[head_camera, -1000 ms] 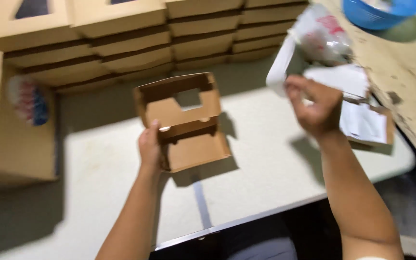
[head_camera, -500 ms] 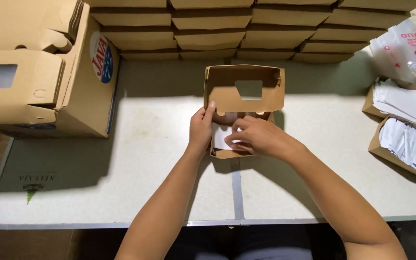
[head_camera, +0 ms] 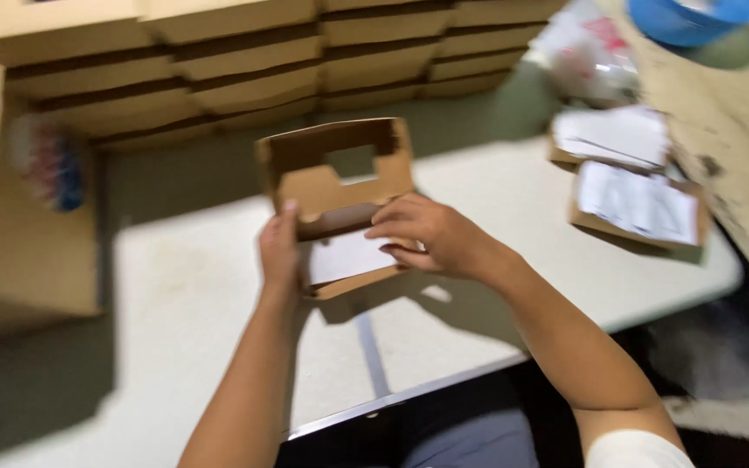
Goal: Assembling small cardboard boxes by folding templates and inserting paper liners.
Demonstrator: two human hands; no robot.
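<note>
Head view, one frame, slightly motion-blurred. A small open cardboard box (head_camera: pixel 340 204) with a window cut-out in its raised lid sits near the middle of a pale folding table (head_camera: pixel 192 321). The person's left hand (head_camera: pixel 280 250) grips the box's left wall, thumb up along the edge, fingers wrapped around the side. The right hand (head_camera: pixel 431 236) lies over the box's right front corner, fingers curled down onto a white paper sheet (head_camera: pixel 344 257) that lies inside the box; whether it pinches the sheet or only presses it cannot be told. Behind the box, rows of stacked flat cardboard boxes (head_camera: pixel 244 78) run along the table's far edge. To the right, well apart from the hands, two shallow cardboard trays of white sheets (head_camera: pixel 630 186) rest on the table, with a clear plastic bag (head_camera: pixel 582 52) beyond them. A blue bowl (head_camera: pixel 695 17) stands on a wooden surface at upper right. A large carton (head_camera: pixel 28 217) stands at the left.
</note>
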